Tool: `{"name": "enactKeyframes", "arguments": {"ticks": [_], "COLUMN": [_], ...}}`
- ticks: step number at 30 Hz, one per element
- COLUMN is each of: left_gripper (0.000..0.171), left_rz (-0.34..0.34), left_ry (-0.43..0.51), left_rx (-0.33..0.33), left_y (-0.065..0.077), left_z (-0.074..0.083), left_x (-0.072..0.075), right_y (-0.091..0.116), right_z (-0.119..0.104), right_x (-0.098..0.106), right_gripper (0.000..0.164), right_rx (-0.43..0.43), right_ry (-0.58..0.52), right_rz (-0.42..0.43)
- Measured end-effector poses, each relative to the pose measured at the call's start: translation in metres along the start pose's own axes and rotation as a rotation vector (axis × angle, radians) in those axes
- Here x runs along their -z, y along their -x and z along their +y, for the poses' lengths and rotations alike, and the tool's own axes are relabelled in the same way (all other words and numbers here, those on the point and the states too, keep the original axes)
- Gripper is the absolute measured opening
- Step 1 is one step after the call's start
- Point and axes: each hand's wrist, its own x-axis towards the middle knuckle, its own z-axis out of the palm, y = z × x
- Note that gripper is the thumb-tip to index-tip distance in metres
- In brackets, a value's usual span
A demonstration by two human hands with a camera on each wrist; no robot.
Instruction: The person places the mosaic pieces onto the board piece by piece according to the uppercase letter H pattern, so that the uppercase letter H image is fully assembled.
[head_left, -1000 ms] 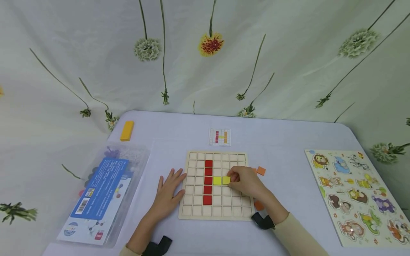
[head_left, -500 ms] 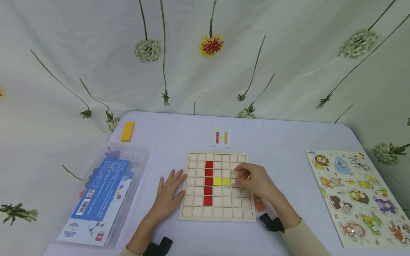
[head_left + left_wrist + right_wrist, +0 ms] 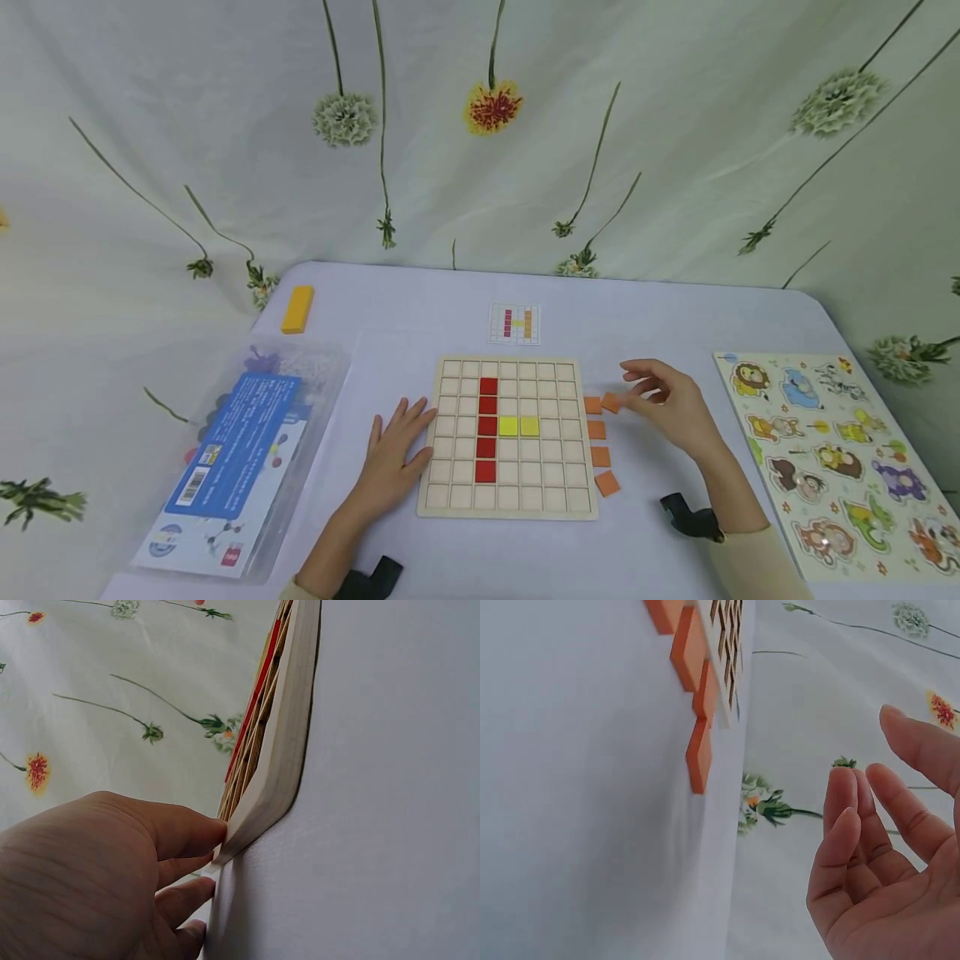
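Note:
A wooden grid board (image 3: 442, 507) lies mid-table, with a column of red tiles (image 3: 487, 426) and two yellow tiles (image 3: 519, 426) in its cells. My left hand (image 3: 396, 457) rests at the board's left edge, fingers spread; the left wrist view shows its thumb and fingertips touching the board's corner (image 3: 259, 810). Along the right edge lie several orange tiles (image 3: 597, 431). My right hand (image 3: 675, 410) hovers right of them, fingers loosely bent, thumb by the topmost loose orange tile (image 3: 611, 403). In the right wrist view its fingers (image 3: 840, 847) hold nothing.
Behind the board lies a small pattern card (image 3: 515, 323). A clear plastic case with a blue label (image 3: 240, 442) is on the left, with a yellow block (image 3: 297, 309) beyond it. An animal puzzle board (image 3: 840, 467) lies on the right.
My right hand has let go of the second yellow tile, which lies in its cell, and moved right off the board to beside the orange tiles. The left hand has stayed put.

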Motion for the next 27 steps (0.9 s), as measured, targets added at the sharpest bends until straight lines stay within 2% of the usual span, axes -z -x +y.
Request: {"name": "enactKeyframes", "arguments": {"ticks": [6,16,21,27], "left_gripper": [0.052,0.053,0.053,0.052], "left_rz": [0.007,-0.005,-0.01,0.008], "left_ry": [0.002,-0.002,0.003,0.0], "left_rx": [-0.008,0.01,0.017,-0.001], "left_y": [0.001,0.0,0.0,0.0], "left_z": [0.001,-0.001,-0.001,0.0], "left_x": [0.0,-0.001,-0.001,-0.001], "right_y": [-0.003,-0.003,-0.004,-0.004], "right_z": [0.016,0.032,0.041,0.046], "right_x": [0.002,-0.004,-0.007,-0.009], "right_gripper": [0.05,0.053,0.054,0.055], "right_rx": [-0.066,-0.18,-0.198,-0.178], "right_ry": [-0.041,-0.075,-0.073,-0.058], "right_rz": [-0.016,-0.069,-0.083,-0.098]}}
